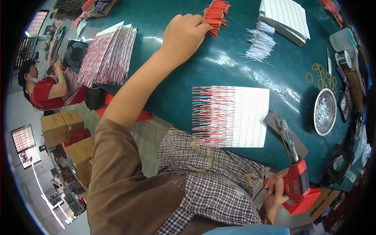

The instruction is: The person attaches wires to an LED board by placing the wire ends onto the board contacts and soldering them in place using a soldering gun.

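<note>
My left hand (184, 37) reaches to the far side of the table, its fingers pinched at the edge of a pile of short red wires (217, 11). How many wires are between the fingertips is hidden. Low at the right, my right hand (275, 192) grips a red soldering gun (295, 182) by its handle. The gun's metal tip points up and away, over a grey strip (295, 143). In front of me lies a white printed sheet (252, 117) with rows of red and white wires (213, 117) along its left half. Short white wires (261, 43) are heaped farther back.
Stacked printed cards (286, 17) lie at the back right. Rubber bands (323, 78), a solder spool (344, 59) and a metal bowl (325, 113) line the right side. Wired sheets (109, 55) are piled on the left. Beyond, a person in red (51, 90) sits near cardboard boxes (62, 127).
</note>
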`<state>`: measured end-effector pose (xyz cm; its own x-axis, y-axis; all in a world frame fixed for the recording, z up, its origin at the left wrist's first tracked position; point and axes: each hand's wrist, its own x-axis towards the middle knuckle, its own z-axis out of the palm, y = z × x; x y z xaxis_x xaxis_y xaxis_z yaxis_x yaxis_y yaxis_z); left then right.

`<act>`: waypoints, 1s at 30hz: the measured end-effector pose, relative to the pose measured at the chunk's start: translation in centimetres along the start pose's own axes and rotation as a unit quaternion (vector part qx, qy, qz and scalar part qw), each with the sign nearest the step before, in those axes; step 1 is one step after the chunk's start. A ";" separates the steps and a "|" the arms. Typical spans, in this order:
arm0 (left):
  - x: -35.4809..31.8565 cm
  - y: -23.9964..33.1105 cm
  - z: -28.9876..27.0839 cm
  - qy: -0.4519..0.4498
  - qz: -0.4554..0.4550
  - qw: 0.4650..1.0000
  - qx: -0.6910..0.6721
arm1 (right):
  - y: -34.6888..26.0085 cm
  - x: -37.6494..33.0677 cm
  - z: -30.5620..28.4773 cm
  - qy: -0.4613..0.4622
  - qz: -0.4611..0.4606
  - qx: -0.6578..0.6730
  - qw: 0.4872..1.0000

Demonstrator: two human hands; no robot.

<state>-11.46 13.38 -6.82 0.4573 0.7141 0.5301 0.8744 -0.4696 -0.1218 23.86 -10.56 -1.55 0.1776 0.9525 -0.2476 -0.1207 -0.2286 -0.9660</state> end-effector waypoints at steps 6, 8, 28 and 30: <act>-0.4 1.2 -1.1 -0.022 -0.003 0.999 -0.028 | 0.4 -0.1 -0.2 0.003 0.001 0.002 1.000; -0.3 1.2 -1.3 -0.014 0.013 1.000 -0.009 | 0.3 0.0 0.0 0.003 0.000 0.002 1.000; -0.3 1.8 -3.0 -0.084 -0.149 0.978 -0.118 | 0.2 0.1 0.3 -0.003 0.010 0.011 1.000; -0.5 1.9 -3.1 -0.076 -0.240 0.936 -0.245 | 0.3 0.2 0.3 -0.005 0.002 0.011 1.000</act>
<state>-10.52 10.52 -4.76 0.0814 0.9520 0.2950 0.8224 -0.2313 0.5198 23.57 -10.39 -1.81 0.1673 0.9537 -0.2501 -0.1432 -0.2274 -0.9632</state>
